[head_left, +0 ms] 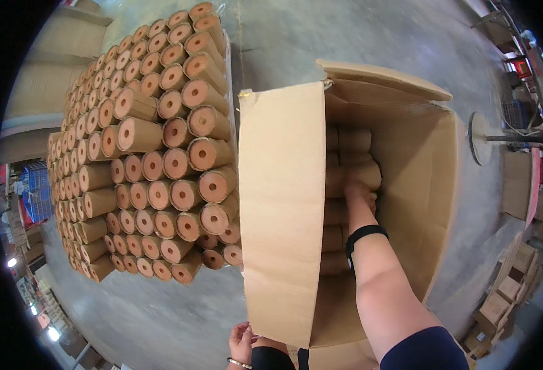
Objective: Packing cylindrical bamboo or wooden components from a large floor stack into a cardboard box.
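Observation:
A tall open cardboard carton (431, 203) stands in front of me, its wide flap (282, 209) folded out to the left. Inside lie several brown paper-wrapped rolls (353, 140) in rows. My right arm reaches down into it, and my right hand (359, 188) is closed around one roll (369, 171); some of its fingers are hidden. At the flap's near left corner, my left hand (242, 343) has its fingers curled against the cardboard edge. A large stack of similar rolls (202, 154), with orange-brown ends and a round hole in each middle, fills the left side.
The stacked rolls come close to the flap's left side. A round-based stand (480, 138) is on the concrete floor (277, 37) to the right. Flattened cardboard (510, 283) lies at the far right, and a blue crate (37, 191) sits at the far left.

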A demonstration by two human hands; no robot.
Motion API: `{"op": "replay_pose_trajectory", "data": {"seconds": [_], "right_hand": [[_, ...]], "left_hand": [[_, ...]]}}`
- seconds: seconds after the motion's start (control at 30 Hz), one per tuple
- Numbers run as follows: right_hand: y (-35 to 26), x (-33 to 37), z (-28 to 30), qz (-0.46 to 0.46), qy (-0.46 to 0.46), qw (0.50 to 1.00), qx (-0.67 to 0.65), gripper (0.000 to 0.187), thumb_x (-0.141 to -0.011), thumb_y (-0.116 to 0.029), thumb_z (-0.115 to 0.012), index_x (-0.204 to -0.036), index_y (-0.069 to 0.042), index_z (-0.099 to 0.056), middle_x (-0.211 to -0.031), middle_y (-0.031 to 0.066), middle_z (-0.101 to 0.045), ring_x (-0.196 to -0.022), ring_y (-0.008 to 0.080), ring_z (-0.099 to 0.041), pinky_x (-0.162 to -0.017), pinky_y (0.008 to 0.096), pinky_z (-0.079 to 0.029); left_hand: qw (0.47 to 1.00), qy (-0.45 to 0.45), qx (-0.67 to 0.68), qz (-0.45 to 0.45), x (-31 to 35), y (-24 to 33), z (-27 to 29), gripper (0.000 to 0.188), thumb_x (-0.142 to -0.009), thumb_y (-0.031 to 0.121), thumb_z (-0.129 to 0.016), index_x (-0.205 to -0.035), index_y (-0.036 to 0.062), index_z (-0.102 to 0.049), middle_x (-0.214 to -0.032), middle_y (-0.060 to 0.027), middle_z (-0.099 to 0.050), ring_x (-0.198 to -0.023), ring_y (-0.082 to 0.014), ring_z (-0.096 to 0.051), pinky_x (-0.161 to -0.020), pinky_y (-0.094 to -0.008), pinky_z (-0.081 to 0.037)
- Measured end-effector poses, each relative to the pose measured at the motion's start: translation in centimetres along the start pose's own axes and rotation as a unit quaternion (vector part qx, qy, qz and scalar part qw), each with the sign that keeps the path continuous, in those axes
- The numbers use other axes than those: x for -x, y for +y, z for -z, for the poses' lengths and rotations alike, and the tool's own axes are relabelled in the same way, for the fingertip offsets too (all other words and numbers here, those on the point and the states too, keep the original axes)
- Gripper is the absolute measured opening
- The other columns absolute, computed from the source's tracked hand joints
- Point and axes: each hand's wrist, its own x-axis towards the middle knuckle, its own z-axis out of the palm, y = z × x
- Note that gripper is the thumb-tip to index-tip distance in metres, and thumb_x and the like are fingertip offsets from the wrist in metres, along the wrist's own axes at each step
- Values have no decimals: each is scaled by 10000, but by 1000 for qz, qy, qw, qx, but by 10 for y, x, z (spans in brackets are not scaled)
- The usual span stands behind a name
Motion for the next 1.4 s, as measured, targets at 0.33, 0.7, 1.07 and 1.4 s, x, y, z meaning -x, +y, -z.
{"op": "replay_pose_trajectory", "data": {"seconds": [0.33, 0.7, 1.07, 1.4], "right_hand": [[-21, 43, 23, 393, 51, 820, 414, 483, -845, -438, -314, -1279, -225, -341, -1360, 49, -297, -1257, 326, -204, -970, 589, -149], [-10, 3, 40, 371, 48, 850, 372, 514, -846, -366, -374, -1290, -123, -290, -1244, 178, -386, -1155, 370, -334, -943, 465, -295], [51, 295, 188, 536, 200, 818, -54, 285, -809, -26, -503, -1093, 4, -504, -1066, 102, -541, -996, 189, -507, -889, 301, -378], [-40, 550, 3, 642, -100, 751, 122, 420, -669, -252, -681, -987, -20, -533, -984, 147, -532, -861, 264, -526, -762, 347, -418]], "left_hand": [[998, 57, 9, 28, 12, 17, -1, 217, -814, 122, -555, -1002, 28, -502, -857, -51, -573, -694, -120, -567, -578, -232, -482], [996, -51, -38, -66, -4, 30, -9, 269, -801, 97, -570, -1038, -12, -503, -888, -62, -564, -788, -125, -550, -694, -255, -460], [992, -109, 32, -62, -62, 95, 64, 319, -785, 125, -604, -1057, -2, -498, -938, -53, -571, -806, -103, -541, -713, -229, -443], [975, -82, 114, -173, -125, 200, 233, 244, -794, 92, -584, -1016, 10, -524, -917, -38, -561, -812, -95, -531, -712, -230, -446]]}}
